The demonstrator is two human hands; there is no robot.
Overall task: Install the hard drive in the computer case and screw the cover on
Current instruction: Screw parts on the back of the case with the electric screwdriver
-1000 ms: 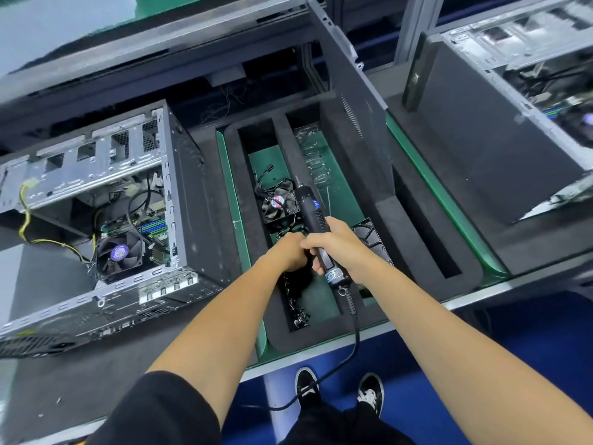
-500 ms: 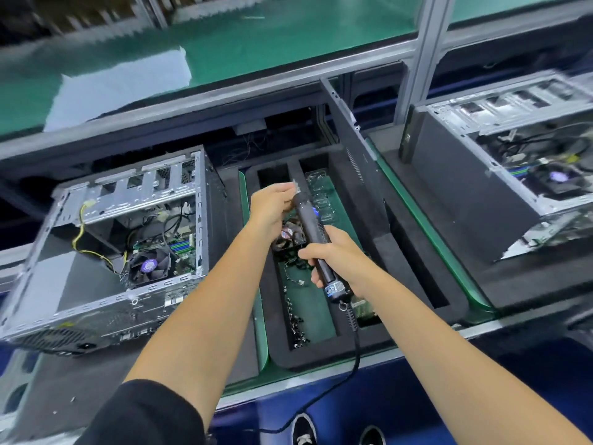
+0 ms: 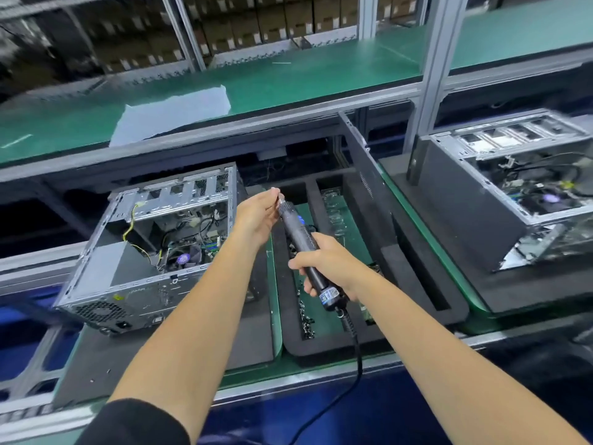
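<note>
- Assembly bench, green-matted shelf [image 3: 321, 78] behind.
- Open computer case [image 3: 154, 252] left of foam tray [image 3: 414, 252].
- Above tray: right hand [image 3: 330, 264] wrapped around electric screwdriver [image 3: 305, 248]; left hand [image 3: 256, 216] fingertips pinching its tip.

My forearms are bare from the elbow down. A black, soft-looking fabric sleeve [image 3: 134, 423] covers my left upper arm and ends at the elbow. My left hand [image 3: 256, 216] and right hand [image 3: 327, 261] wear no gloves, rings or watch.

Open case [image 3: 154, 252] left of foam tray [image 3: 414, 277]; second case [image 3: 513, 194] right.
</note>
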